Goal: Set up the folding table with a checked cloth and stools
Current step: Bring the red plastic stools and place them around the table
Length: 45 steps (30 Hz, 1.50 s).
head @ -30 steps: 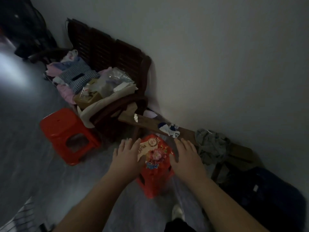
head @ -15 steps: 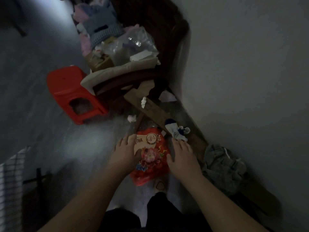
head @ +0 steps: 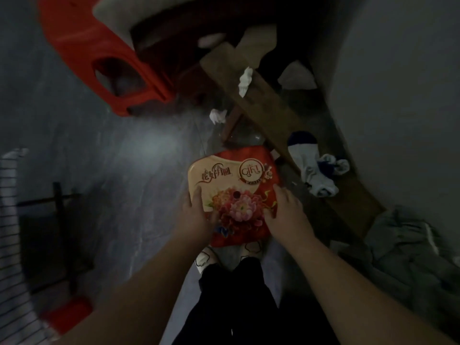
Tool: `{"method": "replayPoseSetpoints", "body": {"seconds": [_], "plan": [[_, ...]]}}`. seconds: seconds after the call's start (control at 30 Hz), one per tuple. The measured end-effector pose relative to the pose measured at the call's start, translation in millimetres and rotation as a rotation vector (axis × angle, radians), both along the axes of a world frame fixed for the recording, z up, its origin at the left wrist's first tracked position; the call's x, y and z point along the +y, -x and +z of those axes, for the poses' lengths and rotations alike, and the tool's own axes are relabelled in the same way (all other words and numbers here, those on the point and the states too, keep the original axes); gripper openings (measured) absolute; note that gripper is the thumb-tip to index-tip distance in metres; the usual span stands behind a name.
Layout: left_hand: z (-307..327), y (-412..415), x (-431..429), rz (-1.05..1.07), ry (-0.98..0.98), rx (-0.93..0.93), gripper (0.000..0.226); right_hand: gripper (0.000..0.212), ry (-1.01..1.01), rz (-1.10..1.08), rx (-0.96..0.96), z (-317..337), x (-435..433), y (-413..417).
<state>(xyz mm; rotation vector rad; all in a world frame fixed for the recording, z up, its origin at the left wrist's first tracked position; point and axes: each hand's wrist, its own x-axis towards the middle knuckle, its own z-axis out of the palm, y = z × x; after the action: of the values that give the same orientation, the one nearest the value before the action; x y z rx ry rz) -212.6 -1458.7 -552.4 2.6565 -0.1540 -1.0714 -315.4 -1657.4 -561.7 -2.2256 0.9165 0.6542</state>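
A square red and cream gift box (head: 234, 175) with a flower print lies straight below me, over my feet. My left hand (head: 196, 215) clasps its left edge, thumb on the lid. My right hand (head: 286, 210) clasps its right edge. What stands under the box is hidden from this top-down angle. A red plastic stool (head: 99, 46) stands on the floor at the upper left. Another red stool (head: 67, 312) shows at the lower left, next to the checked cloth (head: 12, 220) and the dark legs of the folding table (head: 59, 220).
A low wooden bench (head: 268, 108) runs along the wall on the right, with crumpled socks (head: 316, 170) and a tissue (head: 245, 79) on it. Grey clothes (head: 410, 257) lie at the right. A dark chair piled with things is at the top.
My head has tipped down and moved closer, so the box now sits straight below me. Both hands have closed from hovering beside the box onto its two edges.
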Motion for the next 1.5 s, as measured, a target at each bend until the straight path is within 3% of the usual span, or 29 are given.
{"method": "replayPoseSetpoints", "body": {"seconds": [0.27, 0.43, 0.57, 0.73, 0.97, 1.23, 1.5], "plan": [[-114.7, -3.0, 22.1, 0.269, 0.112, 0.035, 0.113, 0.112, -0.102, -0.312, -0.054, -107.5, -12.4, -14.6], [-133.9, -4.2, 29.5, 0.385, 0.341, 0.019, 0.097, 0.112, -0.084, -0.355, -0.080, -118.9, -7.5, -13.1], [-119.8, -7.5, 38.3, 0.418, 0.410, -0.004, 0.106, 0.112, -0.063, -0.328, -0.103, -97.6, 2.7, -19.9], [-45.0, -31.0, 63.0, 0.438, 0.459, -0.095, 0.098, 0.108, 0.005, -0.244, -0.177, -19.3, 25.1, -52.7], [140.3, -66.8, 116.0, 0.446, 0.484, -0.167, 0.113, 0.109, 0.051, -0.122, -0.257, 168.2, 72.1, -95.7], [326.7, -82.8, 170.6, 0.314, 0.481, -0.366, 0.098, 0.108, 0.085, -0.056, -0.364, 352.1, 123.6, -89.7], [411.7, -89.0, 223.0, 0.272, 0.428, -0.512, 0.093, 0.095, 0.149, 0.089, -0.561, 430.4, 164.6, -87.0]]}}
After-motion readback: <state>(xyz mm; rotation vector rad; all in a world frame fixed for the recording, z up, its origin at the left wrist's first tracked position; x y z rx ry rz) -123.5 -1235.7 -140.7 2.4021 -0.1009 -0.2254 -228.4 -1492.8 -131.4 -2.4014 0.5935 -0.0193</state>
